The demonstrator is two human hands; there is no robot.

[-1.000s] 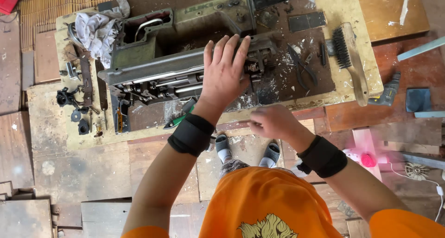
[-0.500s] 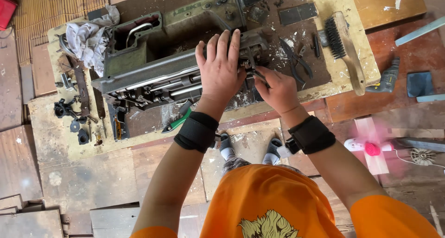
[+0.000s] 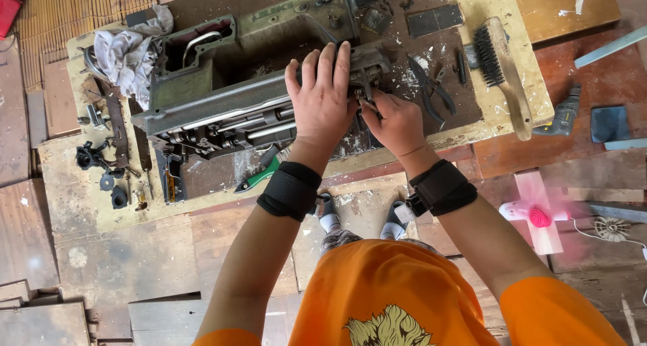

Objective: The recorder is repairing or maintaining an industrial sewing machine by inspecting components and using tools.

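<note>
The left hand [image 3: 322, 97] lies flat, fingers spread, steadying the sewing machine [image 3: 222, 107] tipped on the worktable [image 3: 87, 204]. The right hand [image 3: 397, 122] pinches something small, perhaps a screw, needing fine fingertip control.

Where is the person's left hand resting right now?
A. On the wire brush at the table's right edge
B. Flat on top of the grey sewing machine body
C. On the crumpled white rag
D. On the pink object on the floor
B: the left hand lies with fingers spread on the sewing machine body, while the wire brush, white rag and pink object lie untouched.
</note>
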